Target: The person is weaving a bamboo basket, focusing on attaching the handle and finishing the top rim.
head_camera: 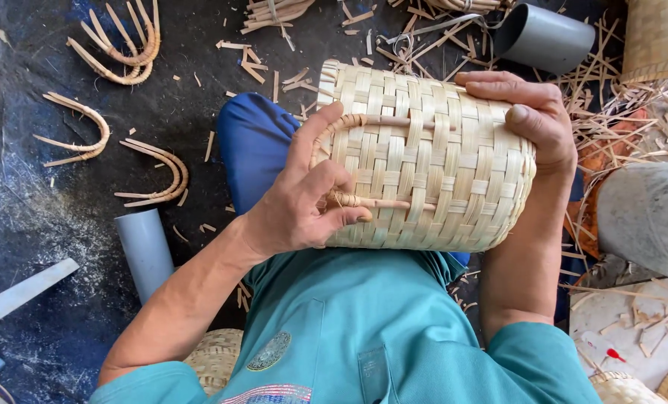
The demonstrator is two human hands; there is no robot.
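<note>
Now the left hand (pixel 304 206) pinches the curved handle (pixel 349 161) into the woven basket (pixel 454 164), steadied at three o'clock by the right hand (pixel 532 112), whose grip presses flat; seating the handle's ends likely calls for firm pushing.

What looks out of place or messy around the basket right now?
The woven basket looks intact, with the left hand at its curved handle and the right hand steadying its far end. The oddity is litter: bamboo shavings and offcuts lie strewn over the dark ground sheet, thickest at upper right.
</note>
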